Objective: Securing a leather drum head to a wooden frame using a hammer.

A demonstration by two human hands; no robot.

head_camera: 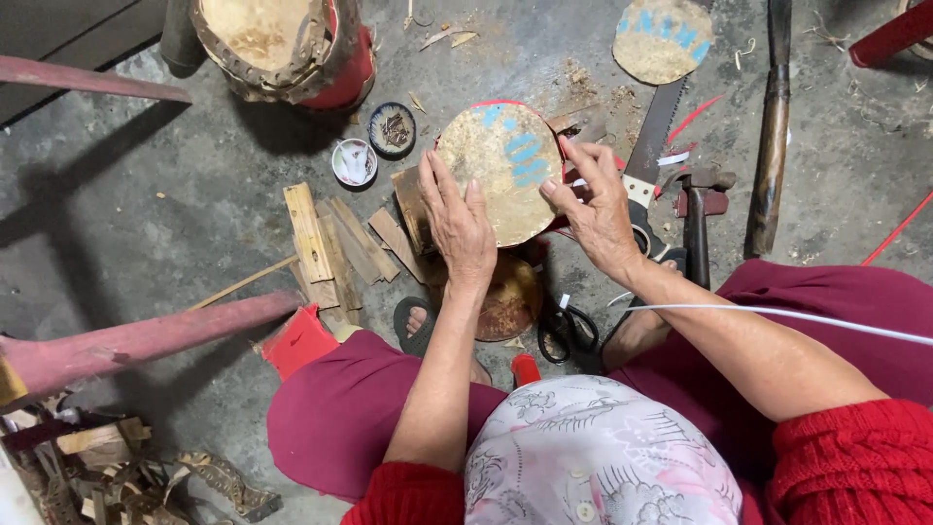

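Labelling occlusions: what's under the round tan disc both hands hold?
Under the round tan disc, held by the left hand and right hand, a red rim shows at its edge, with a rusty round lid lower down. Whatever lies directly beneath the disc is covered.

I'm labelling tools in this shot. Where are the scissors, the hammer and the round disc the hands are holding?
scissors [567,329], head view, on the black handles.
hammer [696,228], head view, on its dark handle.
round disc [507,170], head view, on its tan face, between the left hand [459,226] and right hand [595,206].
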